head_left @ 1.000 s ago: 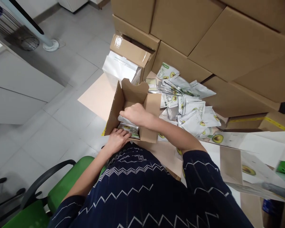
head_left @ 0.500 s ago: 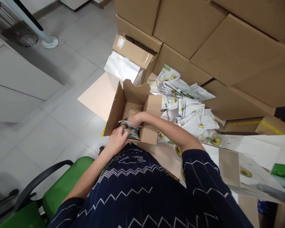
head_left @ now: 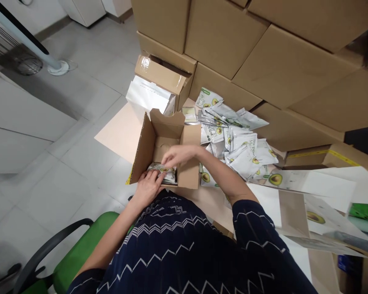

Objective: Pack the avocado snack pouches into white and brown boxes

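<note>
An opened cardboard box point(head_left: 188, 157) stands before me with its flaps up. White sachets point(head_left: 171, 174) printed with avocados lie stacked in its near end. My left hand point(head_left: 149, 187) reaches over the box's near left corner, fingers stretched out and resting on the sachets. Over the same stack is my right hand point(head_left: 180, 156), its fingers loosely bent and their tips at the top sachet. The hand does not wrap round it. Right of the box lies a loose pile of similar sachets point(head_left: 243, 157).
Large cardboard cartons point(head_left: 227, 36) are stacked behind the pile. A smaller carton point(head_left: 159, 75) with a white box point(head_left: 149, 98) before it stands at the back left. Printed white cardboard point(head_left: 319, 185) lies at right. A green chair point(head_left: 86, 245) is at lower left.
My right hand has lifted a little from deeper in the box, and more of the top sachet shows, lying flatter. My left hand stays on the stack. The whole view has shifted slightly.
</note>
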The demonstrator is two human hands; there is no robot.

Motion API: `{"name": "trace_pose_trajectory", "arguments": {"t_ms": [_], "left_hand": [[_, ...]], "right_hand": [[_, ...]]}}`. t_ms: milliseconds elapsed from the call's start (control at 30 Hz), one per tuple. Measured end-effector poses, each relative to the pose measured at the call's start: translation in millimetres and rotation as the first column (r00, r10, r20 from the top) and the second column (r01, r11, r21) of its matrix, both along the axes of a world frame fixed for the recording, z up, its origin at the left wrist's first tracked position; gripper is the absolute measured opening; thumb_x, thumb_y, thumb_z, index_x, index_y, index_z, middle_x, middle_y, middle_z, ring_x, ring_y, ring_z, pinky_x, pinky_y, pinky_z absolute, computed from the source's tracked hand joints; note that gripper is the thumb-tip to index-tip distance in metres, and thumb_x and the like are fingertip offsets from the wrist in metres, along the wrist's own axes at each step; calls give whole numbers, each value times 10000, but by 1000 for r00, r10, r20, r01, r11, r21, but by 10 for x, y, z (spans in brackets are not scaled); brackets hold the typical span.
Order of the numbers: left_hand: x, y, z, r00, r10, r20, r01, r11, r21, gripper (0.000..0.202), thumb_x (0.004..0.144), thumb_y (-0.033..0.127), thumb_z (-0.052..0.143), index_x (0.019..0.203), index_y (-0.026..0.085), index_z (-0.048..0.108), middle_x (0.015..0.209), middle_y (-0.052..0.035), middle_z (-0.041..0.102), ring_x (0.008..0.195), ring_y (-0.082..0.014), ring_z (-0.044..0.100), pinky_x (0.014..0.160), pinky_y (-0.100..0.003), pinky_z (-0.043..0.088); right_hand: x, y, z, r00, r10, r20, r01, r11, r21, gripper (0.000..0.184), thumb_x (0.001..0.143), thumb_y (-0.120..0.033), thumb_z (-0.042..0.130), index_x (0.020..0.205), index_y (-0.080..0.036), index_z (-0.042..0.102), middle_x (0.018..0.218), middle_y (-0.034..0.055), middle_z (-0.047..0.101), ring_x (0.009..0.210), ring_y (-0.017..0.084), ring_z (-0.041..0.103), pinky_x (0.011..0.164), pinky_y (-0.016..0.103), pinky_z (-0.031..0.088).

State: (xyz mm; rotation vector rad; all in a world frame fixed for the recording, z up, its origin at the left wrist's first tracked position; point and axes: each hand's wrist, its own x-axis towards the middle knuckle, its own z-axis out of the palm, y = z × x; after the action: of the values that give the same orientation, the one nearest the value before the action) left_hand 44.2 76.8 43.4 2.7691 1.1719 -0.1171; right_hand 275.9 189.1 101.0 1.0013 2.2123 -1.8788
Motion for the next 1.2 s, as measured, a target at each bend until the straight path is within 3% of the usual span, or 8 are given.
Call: {"name": "trace_pose_trajectory", "arguments": {"t_ms": [67, 167, 267, 400, 533, 700, 1067, 1200], "left_hand": [[-7, 6, 1, 1000, -18, 0, 18, 1000, -5, 468, 943, 419, 558, 1361, 209, 570, 1247, -150, 642, 1148, -306, 595, 967, -460, 476], [-23, 8, -13, 999, -45, 30, 44, 999, 8, 435, 939, 394, 570, 1344, 235, 583, 1342, -129, 617, 1232, -312, 555, 1015, -474, 449], [-33, 8, -32, 998, -52, 42, 52, 998, 19, 414, 949, 421, 546, 1315, 235, 605, 1344, -118, 629, 1232, -314, 560, 1017, -484, 448], [-33, 10, -44, 997, -53, 53, 52, 999, 13, 391, 957, 430, 530, 1291, 247, 621, 1324, -113, 646, 1209, -310, 582, 978, -479, 468], [-35, 9, -52, 997, -33, 73, 35, 999, -18, 384, 943, 424, 560, 1291, 273, 621, 1326, -105, 645, 1216, -310, 581, 969, -475, 465], [-51, 12, -62, 997, -51, 51, 52, 999, -16, 387, 958, 432, 531, 1301, 270, 605, 1343, -94, 637, 1222, -309, 572, 980, -472, 447], [-48, 44, -21, 994, -98, 48, 98, 995, -7, 375, 978, 438, 494, 1284, 254, 612, 1301, -87, 666, 1163, -279, 606, 925, -424, 449], [-35, 39, -10, 994, -97, 55, 98, 995, -20, 370, 974, 428, 506, 1284, 256, 614, 1314, -96, 659, 1156, -272, 612, 919, -421, 447]], "right_hand": [[317, 101, 30, 936, -343, -78, 343, 939, -20, 315, 880, -422, 618, 1010, -145, 696, 921, 65, 745, 724, 119, 657, 652, 205, 487], [914, 344, -135, 568, -823, 13, 788, 549, 278, 303, 949, -367, 493, 1031, -135, 670, 941, 107, 733, 705, 147, 660, 642, 243, 506], [1530, 562, -463, 143, -980, 135, 650, 196, 735, 276, 927, -210, 467, 1043, -109, 695, 1063, 163, 710, 941, 216, 654, 829, 312, 500], [2082, 631, -840, -51, -926, 374, 461, 310, 832, 385, 888, -85, 444, 1185, -81, 689, 1211, 236, 636, 1095, 278, 604, 889, 375, 470], [2251, 560, -1012, -80, -867, 491, 456, 406, 792, 405, 915, -82, 398, 1166, -74, 715, 1155, 258, 631, 1059, 297, 620, 853, 391, 479], [2199, 506, -960, -33, -931, 363, 384, 324, 865, 342, 958, -217, 418, 1131, -162, 708, 1256, 204, 586, 1117, 292, 559, 877, 408, 473], [1569, -29, 366, 250, -754, -607, 531, -417, 738, 381, 1027, -441, 327, 1001, -197, 619, 873, 48, 618, 795, 176, 610, 763, 328, 484], [1093, -288, 857, 539, -696, -475, 573, -111, 812, 342, 1036, -432, 319, 1034, -249, 607, 891, 30, 631, 777, 154, 619, 700, 291, 464]]}}
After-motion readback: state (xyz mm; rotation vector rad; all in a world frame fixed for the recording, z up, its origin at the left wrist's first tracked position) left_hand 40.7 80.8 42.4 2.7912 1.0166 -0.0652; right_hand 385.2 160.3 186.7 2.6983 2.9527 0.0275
